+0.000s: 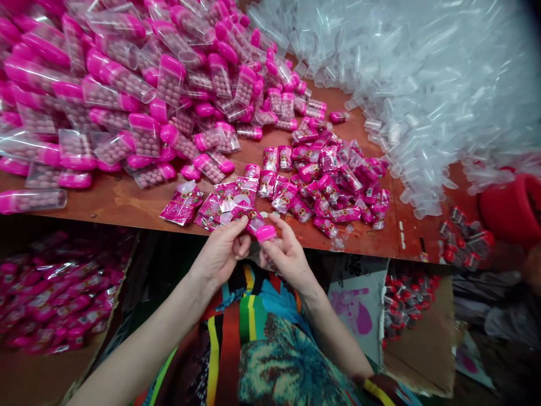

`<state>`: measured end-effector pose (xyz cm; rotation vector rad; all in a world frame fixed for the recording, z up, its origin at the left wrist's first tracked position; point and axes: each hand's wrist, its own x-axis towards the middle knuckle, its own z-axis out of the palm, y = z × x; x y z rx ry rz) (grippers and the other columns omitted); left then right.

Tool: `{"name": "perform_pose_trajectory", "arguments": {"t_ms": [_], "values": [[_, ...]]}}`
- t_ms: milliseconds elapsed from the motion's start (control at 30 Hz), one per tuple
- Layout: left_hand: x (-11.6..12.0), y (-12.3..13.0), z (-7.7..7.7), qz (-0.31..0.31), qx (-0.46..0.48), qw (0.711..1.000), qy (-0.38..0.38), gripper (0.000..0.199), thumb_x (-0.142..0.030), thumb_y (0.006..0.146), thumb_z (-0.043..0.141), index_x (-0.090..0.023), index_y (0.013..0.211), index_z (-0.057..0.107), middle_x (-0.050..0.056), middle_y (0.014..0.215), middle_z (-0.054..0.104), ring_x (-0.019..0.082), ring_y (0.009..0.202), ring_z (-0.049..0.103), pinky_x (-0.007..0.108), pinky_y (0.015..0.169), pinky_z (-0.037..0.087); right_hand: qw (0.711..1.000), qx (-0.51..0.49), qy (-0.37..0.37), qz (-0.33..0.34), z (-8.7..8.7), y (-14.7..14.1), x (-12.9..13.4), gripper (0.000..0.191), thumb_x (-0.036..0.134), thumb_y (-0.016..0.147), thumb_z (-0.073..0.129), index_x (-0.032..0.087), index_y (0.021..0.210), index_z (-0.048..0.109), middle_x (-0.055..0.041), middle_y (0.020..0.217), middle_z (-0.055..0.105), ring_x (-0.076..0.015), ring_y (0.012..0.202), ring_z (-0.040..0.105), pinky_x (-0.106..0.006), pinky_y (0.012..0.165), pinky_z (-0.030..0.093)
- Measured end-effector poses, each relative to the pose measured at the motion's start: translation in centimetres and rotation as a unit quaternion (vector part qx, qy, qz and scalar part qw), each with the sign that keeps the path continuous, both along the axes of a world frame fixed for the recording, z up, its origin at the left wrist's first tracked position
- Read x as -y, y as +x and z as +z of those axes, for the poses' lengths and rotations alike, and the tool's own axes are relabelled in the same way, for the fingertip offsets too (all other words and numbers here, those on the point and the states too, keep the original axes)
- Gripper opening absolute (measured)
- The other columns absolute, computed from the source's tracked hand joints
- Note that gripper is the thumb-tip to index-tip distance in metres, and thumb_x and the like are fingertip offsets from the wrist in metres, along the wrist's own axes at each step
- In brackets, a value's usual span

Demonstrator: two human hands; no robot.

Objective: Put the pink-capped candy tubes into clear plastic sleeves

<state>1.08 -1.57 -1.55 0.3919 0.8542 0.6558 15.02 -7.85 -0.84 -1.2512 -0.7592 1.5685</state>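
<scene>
At the table's front edge, both hands are together around one small candy container (266, 232) with a bright pink cap and a pink printed sleeve. My right hand (289, 254) pinches it by the cap, fingers curled. Thumb and forefinger of my left hand (226, 245) close at its sleeved end; the other fingers are folded in. Just beyond lie flat pink printed sleeves (182, 204), some overlapping. To their right is a heap of sleeved candy containers (333, 175). My palms hide part of the held container.
A large pile of pink-capped clear containers with pink balls (146, 132) covers the back left. Clear empty tubes (422, 84) fill the back right, near a red bucket (511, 206) and red-capped containers (467, 239). Below the table (122, 203), a box holds pink packets (59, 287).
</scene>
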Motion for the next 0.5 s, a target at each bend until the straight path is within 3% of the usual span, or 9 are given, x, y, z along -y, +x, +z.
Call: {"name": "perform_pose_trajectory", "arguments": {"t_ms": [133,300,500], "values": [[-0.1,-0.1,0.2,0.001,-0.014,1.0,0.001,0.037,-0.039,0.085,0.064,-0.017,0.058,0.049,-0.005,0.039,0.042,0.006,0.036,0.033,0.021,0.04,0.024,0.999,0.033,0.008,-0.034,-0.4,-0.1,0.0,0.062,0.037,0.09,0.06,0.025,0.142,0.028,0.007,0.061,0.06,-0.0087,0.046,0.048,-0.021,0.046,0.037],[0.1,0.2,0.3,-0.004,-0.017,1.0,0.008,0.042,-0.042,0.085,0.063,-0.017,0.054,0.049,-0.004,0.039,0.043,0.007,0.038,0.038,0.021,0.042,0.027,0.99,0.073,0.032,-0.113,-1.2,-1.4,0.1,0.059,0.038,0.089,0.062,0.026,0.138,0.032,0.0049,0.071,0.06,-0.0108,0.057,0.057,-0.025,0.058,0.048],[0.5,0.6,0.6,-0.025,-0.009,1.0,0.018,0.048,-0.049,0.084,0.062,-0.018,0.049,0.05,-0.002,0.038,0.044,0.011,0.04,0.047,0.024,0.047,0.036,0.996,0.019,0.019,-0.08,-1.3,-1.9,0.3,0.069,0.036,0.088,0.063,0.024,0.144,0.025,0.0071,0.062,0.059,-0.0093,0.053,0.054,-0.021,0.052,0.043]]}}
